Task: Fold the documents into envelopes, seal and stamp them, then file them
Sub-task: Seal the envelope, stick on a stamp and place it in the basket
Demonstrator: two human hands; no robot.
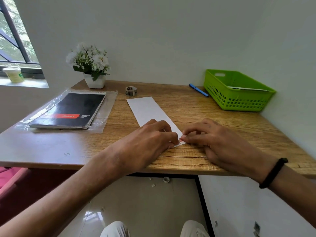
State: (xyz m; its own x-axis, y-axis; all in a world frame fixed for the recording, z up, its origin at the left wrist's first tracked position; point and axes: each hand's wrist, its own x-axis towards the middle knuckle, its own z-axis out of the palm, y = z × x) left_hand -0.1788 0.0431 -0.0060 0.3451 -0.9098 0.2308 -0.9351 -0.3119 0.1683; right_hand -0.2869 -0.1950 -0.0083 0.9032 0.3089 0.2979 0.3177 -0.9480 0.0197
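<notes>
While left hand (150, 139) and right hand (212, 142) pinch the paper (150, 110) at its near corner, uneven pressure risks a crooked fold.

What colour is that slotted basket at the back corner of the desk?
Bright lime green; the basket shows clearly in the head view, beside a blue pen.

arms: bare, no sleeves | right wrist: black braided cord bracelet (273, 173) | left wrist: nothing worn | legs: light off-white trousers (116, 230) at the knees
</notes>
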